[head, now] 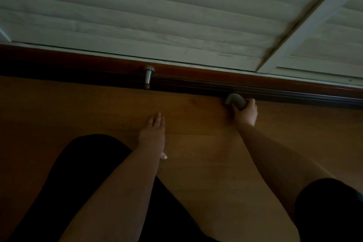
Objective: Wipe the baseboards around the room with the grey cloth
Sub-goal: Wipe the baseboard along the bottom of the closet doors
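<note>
a: our right hand (245, 112) is curled tight round the bunched grey cloth (234, 101), which is pressed against the bottom edge of the baseboard (196, 82), right where it meets the floor. our left hand (154, 133) holds nothing, fingers straight and flat on the boards, well to the left of the cloth.

b: so we're mid-wipe. starting left of the cloth, there's the metal door stop (148, 76) sticking out of the baseboard. we'd judge that's the awkward bit.

a: agreed. we should keep the cloth pushed into the groove at the foot of the baseboard, run in one steady line, and fold a corner round the door stop when we reach it instead of skipping past.

b: and keep the left hand planted so we can lean without wobbling.

a: the wood floor (78, 108) is smooth, warm brown planks. the baseboard is darker, reddish wood with a moulded profile, so dust likely sits in its ridges.

b: above the baseboard are white louvred panels (137, 10), with a second panel (324, 45) further right of the cloth. the room is dim, so we can't tell how clean the baseboard is.
</note>
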`<action>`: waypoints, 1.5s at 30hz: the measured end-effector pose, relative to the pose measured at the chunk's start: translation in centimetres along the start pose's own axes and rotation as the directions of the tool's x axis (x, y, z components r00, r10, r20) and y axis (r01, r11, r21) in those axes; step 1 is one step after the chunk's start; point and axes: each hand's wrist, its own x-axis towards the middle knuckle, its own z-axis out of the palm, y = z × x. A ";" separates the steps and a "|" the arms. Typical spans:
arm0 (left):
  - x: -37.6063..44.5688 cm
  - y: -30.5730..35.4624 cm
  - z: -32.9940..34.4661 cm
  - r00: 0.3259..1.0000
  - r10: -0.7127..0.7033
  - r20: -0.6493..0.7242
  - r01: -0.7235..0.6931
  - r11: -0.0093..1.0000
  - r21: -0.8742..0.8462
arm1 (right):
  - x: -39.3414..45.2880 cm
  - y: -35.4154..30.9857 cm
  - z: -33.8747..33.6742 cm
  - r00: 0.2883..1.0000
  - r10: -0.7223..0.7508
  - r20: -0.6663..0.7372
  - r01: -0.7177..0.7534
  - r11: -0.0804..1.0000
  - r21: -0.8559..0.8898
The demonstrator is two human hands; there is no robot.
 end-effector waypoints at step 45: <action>0.6 -0.4 -0.6 0.999 0.034 -0.037 -0.035 0.999 -0.027 | -2.0 -4.7 0.2 1.000 -0.003 -0.006 0.003 1.000 0.004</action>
